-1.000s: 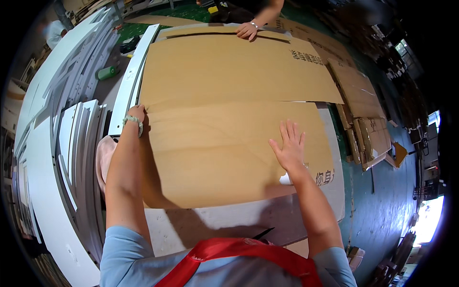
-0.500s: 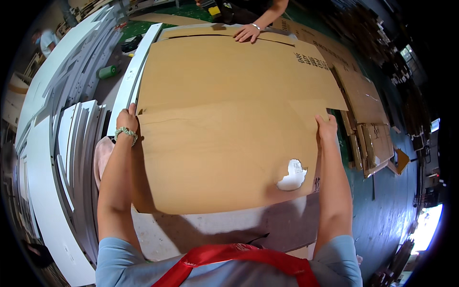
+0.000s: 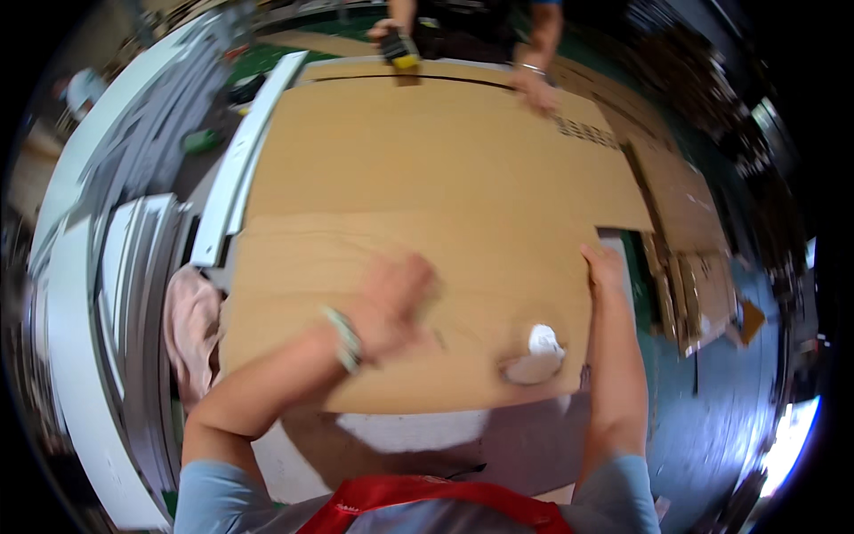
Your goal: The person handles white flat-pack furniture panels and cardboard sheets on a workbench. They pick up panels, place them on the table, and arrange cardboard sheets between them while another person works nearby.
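Observation:
A large brown cardboard sheet [image 3: 427,178] lies across the work surface, with a crease across its middle and a torn hole [image 3: 544,340] near its lower right, where white shows through. My right hand [image 3: 605,267] grips the sheet's right edge just below a notch. Over the left half of the sheet, my left hand [image 3: 396,303] is smeared by motion; its fingers cannot be made out, nor whether it touches the cardboard. Across from me, a co-worker's hand [image 3: 535,87] is at the far right part of the sheet. The co-worker's other hand holds a black-and-yellow tool [image 3: 399,50] over the far edge.
Long white panels [image 3: 245,169] lie beside the sheet's left edge, with stacked boards [image 3: 76,338] farther left. A pink cloth [image 3: 191,325] hangs by the near left corner. Folded cardboard [image 3: 703,285] is piled on the right. Another person [image 3: 84,89] is at far left.
My left hand has left the sheet's left edge and swung inward over it. The sheet has shifted slightly toward me and left. The co-worker's hand moved right, and the black-and-yellow tool came over the edge.

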A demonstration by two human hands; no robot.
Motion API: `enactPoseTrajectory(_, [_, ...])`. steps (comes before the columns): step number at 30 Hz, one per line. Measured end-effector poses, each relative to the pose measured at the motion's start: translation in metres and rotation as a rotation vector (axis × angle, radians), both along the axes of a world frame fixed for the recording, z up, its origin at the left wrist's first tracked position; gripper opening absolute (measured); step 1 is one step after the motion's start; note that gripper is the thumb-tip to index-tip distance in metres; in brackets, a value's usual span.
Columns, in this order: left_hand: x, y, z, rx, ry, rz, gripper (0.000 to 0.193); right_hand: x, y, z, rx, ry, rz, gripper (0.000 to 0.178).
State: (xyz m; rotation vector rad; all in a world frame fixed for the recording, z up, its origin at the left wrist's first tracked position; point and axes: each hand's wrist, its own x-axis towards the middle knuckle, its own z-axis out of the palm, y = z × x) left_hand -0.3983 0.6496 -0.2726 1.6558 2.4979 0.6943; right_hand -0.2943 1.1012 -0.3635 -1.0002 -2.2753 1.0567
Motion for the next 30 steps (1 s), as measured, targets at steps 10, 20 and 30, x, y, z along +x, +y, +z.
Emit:
enactPoseTrajectory(10, [0.08, 0.002, -0.016, -0.275, -0.049, -0.228, 0.11, -0.05, 0.096, -0.01, -1.044, 0.105, -0.196, 0.045])
enactPoseTrajectory(20, [0.083, 0.003, -0.018, -0.25, -0.026, -0.2, 0.11, -0.026, 0.126, -0.042, -1.005, 0.143, -0.12, 0.025])
enactPoseTrajectory(30, [0.075, 0.008, -0.029, -0.165, 0.081, 0.07, 0.093, -0.018, 0.084, -0.022, -0.982, 0.278, -0.171, 0.019])
